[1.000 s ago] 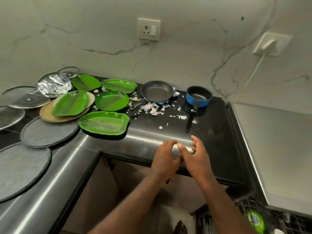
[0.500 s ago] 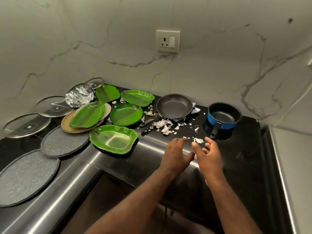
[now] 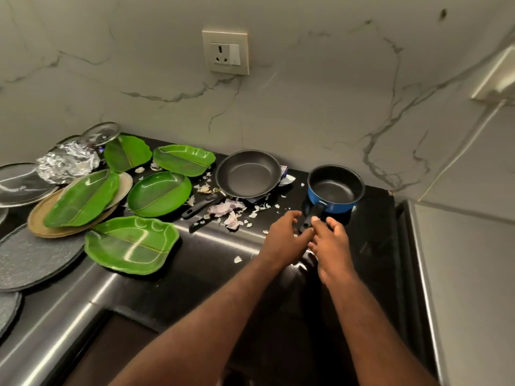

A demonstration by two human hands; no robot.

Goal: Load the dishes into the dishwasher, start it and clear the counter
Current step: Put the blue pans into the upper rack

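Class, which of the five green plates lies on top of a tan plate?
The leftmost green plate, long and leaf-shaped. It alone rests on the tan plate; none of the other four is on it.

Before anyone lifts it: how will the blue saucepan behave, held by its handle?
The saucepan looks stiff and empty, so probably light. Its handle sticks out one side, so it may tip forward. Pushed, it should slide, not roll.
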